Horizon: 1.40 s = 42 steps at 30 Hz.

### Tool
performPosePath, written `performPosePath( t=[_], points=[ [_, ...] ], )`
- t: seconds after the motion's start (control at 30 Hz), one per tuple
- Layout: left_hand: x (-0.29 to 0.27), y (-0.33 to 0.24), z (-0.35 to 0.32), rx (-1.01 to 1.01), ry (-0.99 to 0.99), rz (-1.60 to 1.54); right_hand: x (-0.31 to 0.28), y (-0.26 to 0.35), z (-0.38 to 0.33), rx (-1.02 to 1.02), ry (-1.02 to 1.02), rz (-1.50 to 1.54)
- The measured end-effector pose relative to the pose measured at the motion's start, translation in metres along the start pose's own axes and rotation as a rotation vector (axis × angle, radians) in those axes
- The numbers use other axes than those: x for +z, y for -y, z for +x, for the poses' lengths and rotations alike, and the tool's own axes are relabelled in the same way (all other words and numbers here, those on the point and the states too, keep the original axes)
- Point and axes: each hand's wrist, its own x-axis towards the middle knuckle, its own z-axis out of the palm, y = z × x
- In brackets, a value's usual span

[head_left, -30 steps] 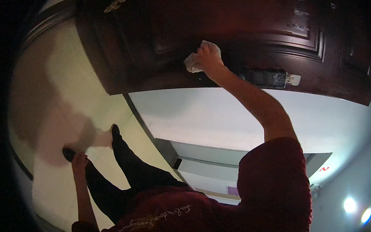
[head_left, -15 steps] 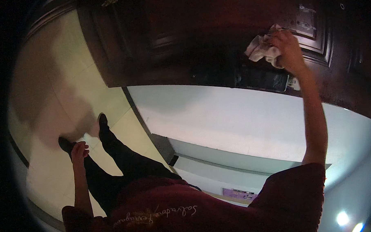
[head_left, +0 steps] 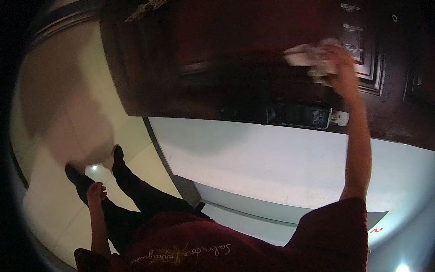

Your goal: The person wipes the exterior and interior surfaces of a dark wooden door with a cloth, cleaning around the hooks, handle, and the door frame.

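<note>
My right hand (head_left: 343,70) is stretched out to the upper right and closed around a pale, crumpled cloth (head_left: 303,55). Hand and cloth are slightly blurred, against the face of a dark reddish-brown panelled door (head_left: 252,34). Close by, along the door's near edge, runs a black lock plate (head_left: 293,115), with a small whitish patch (head_left: 339,118) at its right end. My left hand (head_left: 96,192) hangs low beside my leg, its fingers loosely curled and nothing visible in them.
An ornate metallic fitting (head_left: 148,6) sticks out at the door's upper left. Raised moulding (head_left: 376,77) frames a panel right of my hand. Beyond the door edge is a white surface (head_left: 237,145). Pale floor tiles (head_left: 63,108) lie at left, under my feet.
The view has shifted, so the door sits lower in it. My right hand and the cloth have moved slightly away from the lock plate. My left hand stays by my leg.
</note>
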Motion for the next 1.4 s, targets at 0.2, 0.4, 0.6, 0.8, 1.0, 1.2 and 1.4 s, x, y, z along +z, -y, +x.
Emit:
performPosePath(
  t=[0.2, 0.4, 0.6, 0.8, 1.0, 1.2, 1.4],
  points=[
    [0.043, -0.055, -0.004, 0.078, -0.034, 0.005, -0.011, -0.035, -0.030, 0.349, -0.539, -0.183],
    [0.032, -0.049, 0.003, 0.102, -0.097, -0.063, 0.035, 0.005, -0.017, 0.405, -0.455, -0.340],
    [-0.012, 0.022, 0.021, -0.071, -0.193, -0.071, 0.089, 0.067, -0.027, 0.233, -0.247, -0.177],
    [-0.083, 0.111, 0.054, 0.089, -0.032, -0.180, 0.079, 0.041, 0.127, 0.056, -0.328, -0.413],
    [-0.064, 0.060, 0.043, -0.071, -0.246, -0.201, 0.066, 0.018, 0.242, 0.208, -0.560, -0.487],
    [-0.001, -0.019, 0.019, 0.047, -0.108, -0.171, 0.129, 0.162, 0.171, -0.277, 0.093, -0.329],
    [-0.019, -0.003, 0.025, 0.008, -0.108, -0.096, 0.034, 0.019, 0.130, 0.055, -0.456, -0.205]
  ],
)
